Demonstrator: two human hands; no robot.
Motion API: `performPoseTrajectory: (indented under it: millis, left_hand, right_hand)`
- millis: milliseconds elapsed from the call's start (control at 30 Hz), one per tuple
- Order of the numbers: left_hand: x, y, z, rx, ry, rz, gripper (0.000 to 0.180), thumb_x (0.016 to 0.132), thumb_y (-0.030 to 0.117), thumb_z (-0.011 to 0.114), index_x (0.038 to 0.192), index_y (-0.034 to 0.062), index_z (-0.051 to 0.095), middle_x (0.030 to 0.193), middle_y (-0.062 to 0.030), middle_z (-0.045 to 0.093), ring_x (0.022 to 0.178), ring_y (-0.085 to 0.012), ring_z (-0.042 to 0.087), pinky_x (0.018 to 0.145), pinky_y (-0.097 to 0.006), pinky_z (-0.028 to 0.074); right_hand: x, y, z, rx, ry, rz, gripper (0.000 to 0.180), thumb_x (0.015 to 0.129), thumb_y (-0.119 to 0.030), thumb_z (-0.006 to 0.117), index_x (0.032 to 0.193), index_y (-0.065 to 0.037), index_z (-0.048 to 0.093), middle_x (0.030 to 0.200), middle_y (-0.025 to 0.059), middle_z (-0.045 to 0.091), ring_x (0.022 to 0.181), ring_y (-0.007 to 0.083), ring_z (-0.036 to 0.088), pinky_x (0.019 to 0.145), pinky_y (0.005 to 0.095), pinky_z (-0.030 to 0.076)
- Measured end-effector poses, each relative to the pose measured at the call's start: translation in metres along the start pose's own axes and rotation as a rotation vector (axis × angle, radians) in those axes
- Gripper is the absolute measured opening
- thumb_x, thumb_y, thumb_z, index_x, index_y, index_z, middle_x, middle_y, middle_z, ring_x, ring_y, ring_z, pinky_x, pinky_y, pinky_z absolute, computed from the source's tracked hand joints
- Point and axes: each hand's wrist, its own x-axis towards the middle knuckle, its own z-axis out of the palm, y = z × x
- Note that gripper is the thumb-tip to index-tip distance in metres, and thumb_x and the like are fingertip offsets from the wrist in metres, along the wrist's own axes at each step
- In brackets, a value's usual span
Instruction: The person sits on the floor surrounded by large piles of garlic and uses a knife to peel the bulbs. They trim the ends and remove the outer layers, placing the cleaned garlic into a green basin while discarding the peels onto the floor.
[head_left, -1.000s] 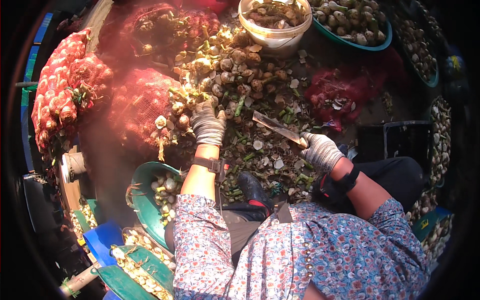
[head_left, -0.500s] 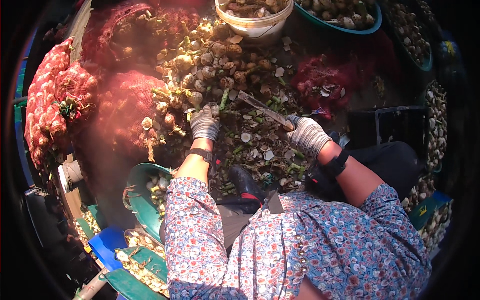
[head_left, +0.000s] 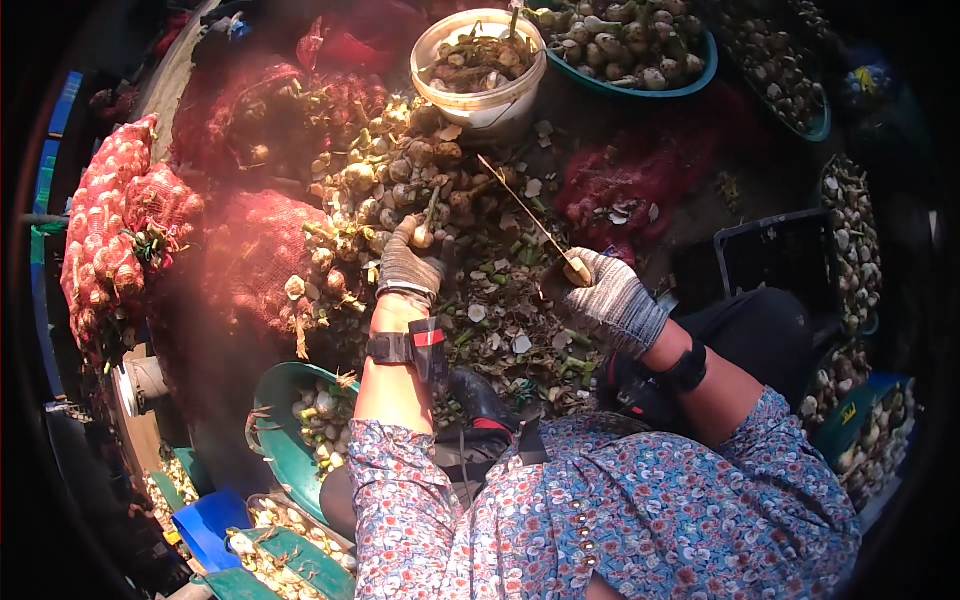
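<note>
My left hand [head_left: 410,268], in a grey knitted glove, is closed on a garlic bulb [head_left: 423,238] whose stalk points up and away. My right hand [head_left: 618,298], gloved alike, grips the pale handle of a knife [head_left: 525,210]. The narrow blade slants up to the left, apart from the bulb, with its edge turned toward my view. Beyond my left hand spreads a heap of untrimmed garlic [head_left: 375,178]. Between my arms lie cut stalks and papery skins [head_left: 495,325] on the ground.
A white bucket [head_left: 490,105] and a teal basin of bulbs [head_left: 690,92] stand at the far side. Red mesh sacks [head_left: 265,245] fill the left. Near my left elbow sits a green basin [head_left: 290,460]; a black crate [head_left: 770,220] is at the right.
My left hand has lifted a garlic bulb from the heap's edge. The knife has turned in my right hand, so its blade shows edge-on. The view has shifted slightly.
</note>
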Motion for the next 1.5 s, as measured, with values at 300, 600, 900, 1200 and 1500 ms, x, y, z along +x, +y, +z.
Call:
performPoseTrajectory:
  millis: [300, 600, 900, 1200, 1500]
  left_hand:
    - [0.07, 0.075, 0.126, 0.443, -0.361, 0.231, 0.054, 0.099, 0.038, 0.054, 0.14, 0.0046, 0.04, 0.125, -0.015, 0.058, 0.11, -0.0275, 0.06, 0.092, -0.047, 0.05]
    - [0.151, 0.069, 0.012, 1.518, 0.357, 0.903, 0.041, 0.095, 0.028, 0.061, 0.122, -0.0027, 0.06, 0.111, -0.0213, 0.067, 0.1, -0.0316, 0.064, 0.09, -0.04, 0.049]
    - [0.272, 0.115, 0.095, 2.153, 0.126, 0.954, 0.054, 0.087, 0.032, 0.071, 0.131, 0.0046, 0.057, 0.13, -0.0225, 0.059, 0.123, -0.0363, 0.055, 0.106, -0.04, 0.043]
    - [0.299, 0.074, 0.074, 2.062, -0.006, 1.576, 0.056, 0.094, 0.049, 0.055, 0.132, 0.0082, 0.057, 0.136, -0.0205, 0.054, 0.132, -0.0373, 0.045, 0.112, -0.05, 0.032]
    - [0.115, -0.147, -0.032, 2.401, -0.634, 0.449, 0.066, 0.082, 0.047, 0.066, 0.142, 0.0225, 0.049, 0.151, -0.0162, 0.037, 0.142, -0.0343, 0.031, 0.114, -0.061, 0.02]
  right_hand:
    - [-0.03, -0.091, -0.044, 0.078, 0.3, 0.059, 0.018, 0.094, -0.023, 0.068, 0.101, -0.007, 0.066, 0.079, -0.0007, 0.064, 0.074, 0.0066, 0.06, 0.068, 0.025, 0.049]
    - [0.003, -0.067, -0.04, 0.093, 0.333, 0.256, 0.019, 0.092, -0.022, 0.069, 0.099, -0.005, 0.062, 0.076, -0.0007, 0.062, 0.067, 0.0056, 0.055, 0.061, 0.0234, 0.045]
    - [0.047, -0.05, -0.04, 0.179, 0.434, 0.34, 0.018, 0.092, -0.019, 0.069, 0.1, -0.005, 0.06, 0.071, 0.0006, 0.061, 0.047, 0.0039, 0.047, 0.043, 0.0202, 0.035]
    - [0.087, -0.042, -0.044, 0.034, 0.551, 0.501, 0.017, 0.091, -0.016, 0.069, 0.102, -0.004, 0.062, 0.066, -0.0008, 0.06, 0.046, 0.0037, 0.048, 0.043, 0.0206, 0.035]
    - [0.088, -0.037, -0.026, -0.141, 0.401, 0.397, 0.018, 0.09, -0.019, 0.069, 0.099, -0.005, 0.066, 0.071, -0.0019, 0.062, 0.06, 0.0039, 0.053, 0.056, 0.0234, 0.043]
